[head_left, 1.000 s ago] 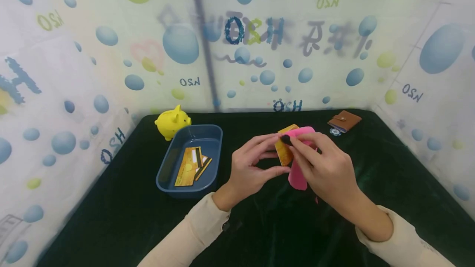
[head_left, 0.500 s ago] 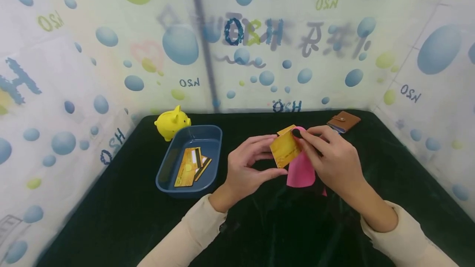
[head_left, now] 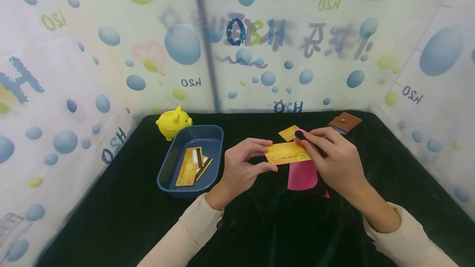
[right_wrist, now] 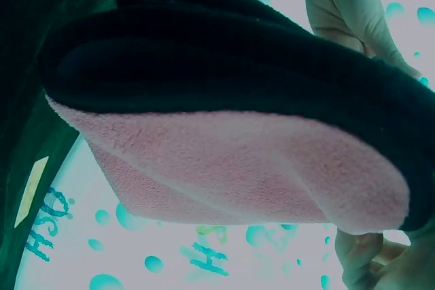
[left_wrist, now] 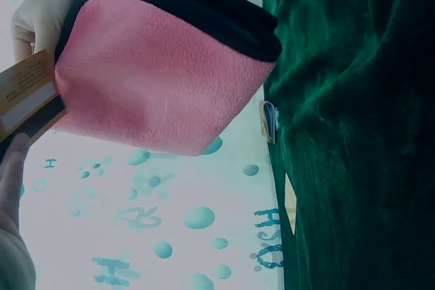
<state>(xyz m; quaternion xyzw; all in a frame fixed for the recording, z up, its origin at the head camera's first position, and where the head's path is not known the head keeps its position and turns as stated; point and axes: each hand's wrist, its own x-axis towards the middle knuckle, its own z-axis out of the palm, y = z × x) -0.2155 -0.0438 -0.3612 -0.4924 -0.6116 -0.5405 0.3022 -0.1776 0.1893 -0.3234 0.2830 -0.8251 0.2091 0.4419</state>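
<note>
In the head view my left hand (head_left: 243, 162) holds a gold bank card (head_left: 287, 153) at its left end, thumb below and fingers above. My right hand (head_left: 339, 160) pinches a pink cloth (head_left: 302, 176) with a dark edge, against the card's right end. The cloth hangs down behind the card. Seen from the left wrist, the card's back shows a dark stripe, and the pink side of the cloth (left_wrist: 149, 79) is spread beside it. The right wrist view shows the dark folded edge of the cloth (right_wrist: 204, 66); the card is hidden there. Another gold card (head_left: 288, 133) lies just beyond the hands.
A blue tray (head_left: 163, 180) with several gold cards (head_left: 189, 168) stands on the left. Behind it is a yellow piggy bank (head_left: 172, 122). A brown wallet (head_left: 345, 122) lies at the back right of the dark green tabletop (head_left: 259, 234).
The held card has turned from steeply tilted to nearly level, its face now showing. My left hand has shifted slightly left. The cloth has slid off the front of the card and hangs below.
</note>
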